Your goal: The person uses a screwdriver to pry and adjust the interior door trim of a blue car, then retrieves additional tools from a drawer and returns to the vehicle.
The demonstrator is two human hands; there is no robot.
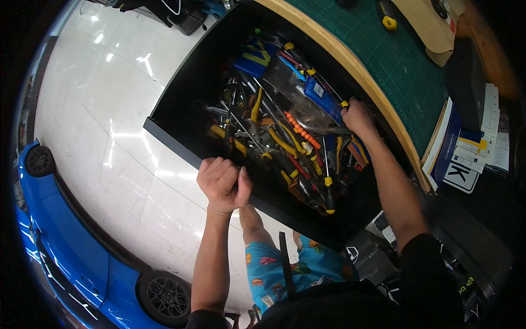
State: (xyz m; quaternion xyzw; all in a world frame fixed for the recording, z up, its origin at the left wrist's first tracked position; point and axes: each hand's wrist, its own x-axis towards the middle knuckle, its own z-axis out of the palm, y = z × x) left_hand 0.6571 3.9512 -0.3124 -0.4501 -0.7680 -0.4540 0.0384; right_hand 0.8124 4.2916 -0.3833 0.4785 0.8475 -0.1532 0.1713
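Note:
A deep black drawer is pulled out in front of me, heaped with hand tools. My right hand reaches in along its right side, fingers curled around a screwdriver; its yellow collar shows and the grip is hidden. My left hand is a closed fist above the drawer's near edge; whatever it may hold is hidden. Among the jumbled tools lie yellow-and-black pliers, an orange ribbed piece and another screwdriver. Blue-labelled packs rest near my right hand.
A wood-edged workbench with a green cutting mat runs above the drawer's right side. Papers and booklets stand beyond its near end. Black boxes sit at lower right. Leftward, a blue car stands on the shiny white floor.

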